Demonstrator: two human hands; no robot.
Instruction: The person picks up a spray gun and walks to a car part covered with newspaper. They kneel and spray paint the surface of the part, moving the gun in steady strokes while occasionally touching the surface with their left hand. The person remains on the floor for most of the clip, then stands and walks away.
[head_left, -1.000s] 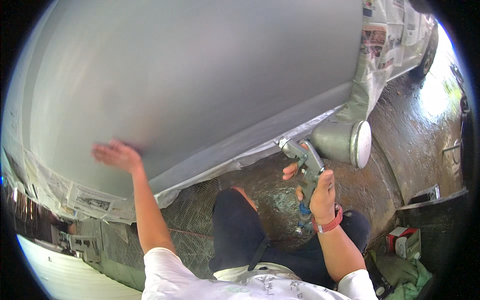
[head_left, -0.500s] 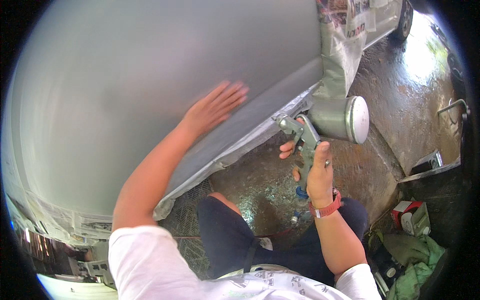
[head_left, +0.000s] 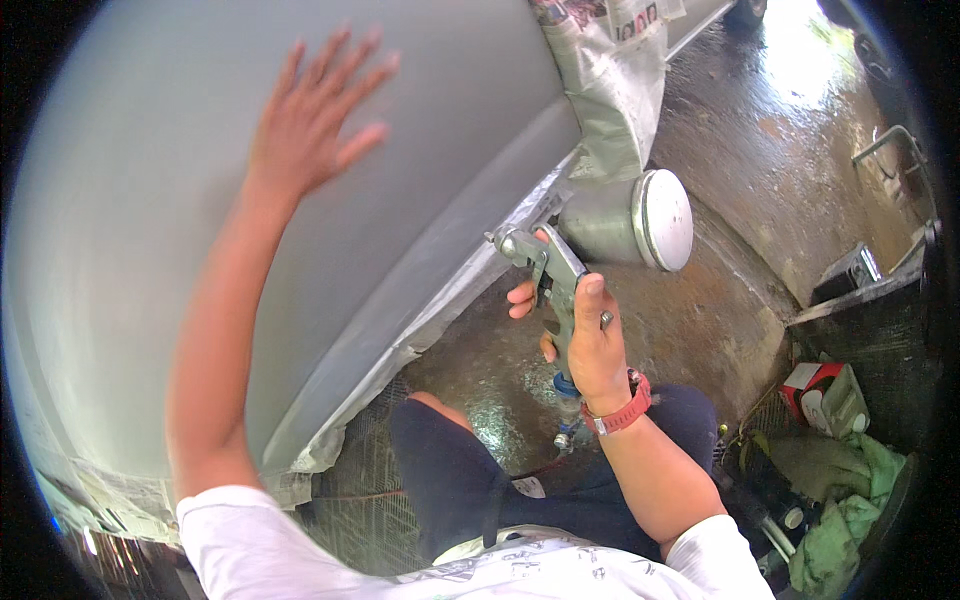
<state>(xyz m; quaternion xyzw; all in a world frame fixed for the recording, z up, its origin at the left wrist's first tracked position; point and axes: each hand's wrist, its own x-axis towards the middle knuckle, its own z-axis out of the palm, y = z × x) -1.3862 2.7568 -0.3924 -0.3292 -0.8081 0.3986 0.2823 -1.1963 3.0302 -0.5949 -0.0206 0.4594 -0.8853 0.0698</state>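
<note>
A smooth grey car body panel [head_left: 400, 130] fills the left and upper part of the view. Over its upper area my left hand [head_left: 315, 120] is spread, fingers apart and slightly blurred; whether it touches the surface I cannot tell. My right hand [head_left: 595, 345] is wrapped around the handle of a metal spray gun [head_left: 562, 285], with its nozzle toward the panel's lower edge. A grey cylindrical paint cup [head_left: 610, 220] with a whitish lid sits on the gun, tilted sideways. At the handle's base is a blue fitting [head_left: 565, 385].
Masking plastic and newspaper [head_left: 620, 100] cover the panel's right end and run along its lower edge. Wet concrete floor [head_left: 730, 120] lies to the right. At the lower right are a red and white box [head_left: 810, 390] and a green cloth [head_left: 860, 500].
My left hand has moved up and to the left over the panel, its fingers spreading wider. The spray gun in my right hand appears shifted left, along with the whole scene.
</note>
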